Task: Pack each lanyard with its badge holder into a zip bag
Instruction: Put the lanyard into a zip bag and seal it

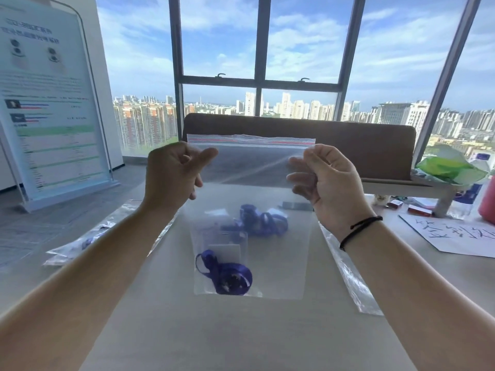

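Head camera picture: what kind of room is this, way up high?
Probably an office in a tall building. Big windows look down on city towers, a printed poster stand leans at the left, and a desk holds papers while both hands lift a zip bag.

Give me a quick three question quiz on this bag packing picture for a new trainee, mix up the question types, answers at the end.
1. True or false: both hands pinch the zip bag near its top corners.
2. What colour is the lanyard inside the bag? A green, B purple-blue, C red.
3. Fill in: the black cord bracelet is on the ___ wrist.

Key: 1 true: the left hand and right hand each grip an upper corner. 2 B. 3 right.
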